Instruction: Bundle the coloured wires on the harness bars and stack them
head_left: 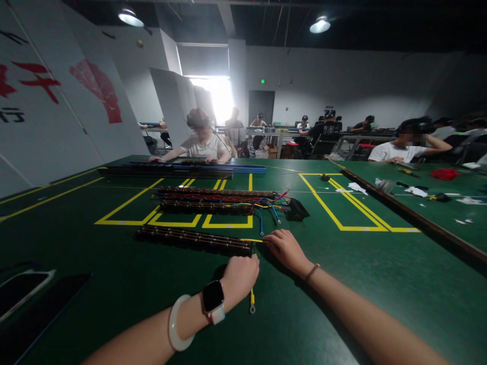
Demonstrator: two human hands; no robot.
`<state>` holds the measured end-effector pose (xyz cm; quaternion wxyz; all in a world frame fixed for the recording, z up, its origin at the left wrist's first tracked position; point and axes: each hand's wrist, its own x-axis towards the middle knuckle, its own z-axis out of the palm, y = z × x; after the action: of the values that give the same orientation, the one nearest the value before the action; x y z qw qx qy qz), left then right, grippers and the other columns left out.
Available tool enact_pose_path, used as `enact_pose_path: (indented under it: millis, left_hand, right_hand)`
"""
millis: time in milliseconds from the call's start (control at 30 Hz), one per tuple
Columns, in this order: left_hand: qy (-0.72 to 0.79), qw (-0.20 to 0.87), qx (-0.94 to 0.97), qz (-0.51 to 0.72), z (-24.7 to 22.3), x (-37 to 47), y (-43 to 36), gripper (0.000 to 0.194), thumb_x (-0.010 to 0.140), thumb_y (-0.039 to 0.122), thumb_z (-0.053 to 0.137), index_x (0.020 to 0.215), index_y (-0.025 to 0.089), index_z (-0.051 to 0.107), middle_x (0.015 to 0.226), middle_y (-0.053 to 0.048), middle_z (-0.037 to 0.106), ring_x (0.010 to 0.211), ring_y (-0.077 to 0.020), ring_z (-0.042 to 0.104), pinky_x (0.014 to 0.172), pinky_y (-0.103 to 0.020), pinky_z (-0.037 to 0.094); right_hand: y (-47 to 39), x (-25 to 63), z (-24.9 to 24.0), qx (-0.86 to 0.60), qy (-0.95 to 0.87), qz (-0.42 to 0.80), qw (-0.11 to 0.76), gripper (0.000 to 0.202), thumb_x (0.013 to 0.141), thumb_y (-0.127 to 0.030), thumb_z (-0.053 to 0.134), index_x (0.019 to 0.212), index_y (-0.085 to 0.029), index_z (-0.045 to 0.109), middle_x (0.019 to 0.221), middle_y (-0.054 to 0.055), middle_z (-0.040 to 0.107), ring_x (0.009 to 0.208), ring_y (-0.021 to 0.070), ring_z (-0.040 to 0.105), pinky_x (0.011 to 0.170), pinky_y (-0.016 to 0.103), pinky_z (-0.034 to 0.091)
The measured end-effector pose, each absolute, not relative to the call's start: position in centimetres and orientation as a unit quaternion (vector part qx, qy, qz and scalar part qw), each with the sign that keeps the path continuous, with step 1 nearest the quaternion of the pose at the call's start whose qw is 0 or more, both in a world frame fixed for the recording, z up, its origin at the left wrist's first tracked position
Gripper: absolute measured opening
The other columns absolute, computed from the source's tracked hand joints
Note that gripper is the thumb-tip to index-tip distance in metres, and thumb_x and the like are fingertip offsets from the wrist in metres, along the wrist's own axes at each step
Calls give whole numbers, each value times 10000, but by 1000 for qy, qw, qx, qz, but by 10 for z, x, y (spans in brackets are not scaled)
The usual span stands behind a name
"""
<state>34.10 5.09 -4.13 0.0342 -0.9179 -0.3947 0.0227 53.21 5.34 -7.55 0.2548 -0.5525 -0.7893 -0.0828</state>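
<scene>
A long black strip [194,240] with thin copper-coloured lines lies crosswise on the green table, just beyond my hands. From its right end runs a yellow wire [249,240], pinched at its far end by my right hand [285,248]. My left hand [239,276], wearing a watch and a pale bangle, is closed close to the same strip end. Out below its fingers comes a yellow wire with a ring terminal [252,307]. Whether both hands are on one wire is hidden by the fingers.
Farther back lie similar strips [205,206] with red, blue and yellow wires and a black connector [297,209]. Yellow tape [361,228] marks the table. A long dark bar [411,213] crosses the right side. Dark flat devices [49,304] lie front left. A person [205,144] sits opposite.
</scene>
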Motion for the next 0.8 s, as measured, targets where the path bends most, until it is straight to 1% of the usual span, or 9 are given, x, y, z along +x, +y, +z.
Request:
enact_pose_path:
  millis: [100, 200, 333, 467, 567, 667, 800]
  left_hand:
    - [-361, 68, -929, 46, -45, 340, 53, 316, 912, 132, 298, 970, 112, 607, 780, -128, 642, 694, -252, 661, 572, -339, 506]
    - [-340, 66, -937, 43, -50, 338, 58, 289, 906, 128, 321, 970, 121, 603, 767, -110, 637, 678, -234, 653, 574, -322, 499]
    - [-355, 18, -935, -6, -59, 336, 62, 301, 929, 215, 329, 907, 126, 616, 691, -103, 614, 619, -210, 627, 583, -310, 476]
    - [-376, -46, -923, -69, -62, 336, 63, 432, 944, 333, 280, 812, 122, 633, 627, -116, 582, 566, -216, 598, 591, -326, 449]
    - [-372, -69, -919, -109, -61, 335, 62, 482, 942, 382, 259, 785, 123, 633, 613, -125, 575, 547, -217, 572, 600, -327, 418]
    - [-307, -72, -938, -147, -58, 335, 59, 489, 944, 397, 253, 763, 134, 624, 622, -119, 587, 544, -179, 545, 613, -292, 375]
    - [-202, -58, -964, -163, -56, 334, 54, 458, 954, 350, 255, 727, 160, 604, 620, -78, 583, 549, -139, 505, 619, -267, 321]
  right_hand:
    - [53, 531, -75, -551, -791, -83, 253, 179, 928, -235, 482, 1011, -220, 639, 917, 51, 620, 860, 165, 531, 774, 296, 379]
    - [53, 531, -75, -550, -792, -82, 252, 181, 931, -239, 476, 998, -216, 642, 909, 54, 617, 861, 165, 530, 772, 292, 379]
    - [51, 530, -74, -552, -790, -74, 256, 186, 933, -252, 473, 1011, -210, 637, 920, 55, 615, 867, 160, 531, 779, 291, 385]
    - [49, 529, -72, -557, -785, -61, 264, 213, 935, -266, 468, 1065, -203, 625, 960, 65, 617, 889, 170, 537, 802, 310, 398]
    - [48, 530, -71, -559, -782, -57, 269, 228, 933, -282, 472, 1083, -201, 623, 989, 79, 613, 902, 178, 543, 806, 321, 410]
    - [49, 531, -69, -562, -778, -37, 280, 235, 929, -288, 477, 1100, -204, 615, 1012, 79, 610, 922, 180, 546, 815, 323, 419]
    - [48, 526, -64, -574, -765, 3, 292, 241, 933, -273, 461, 1115, -210, 607, 1049, 72, 602, 956, 176, 545, 848, 324, 421]
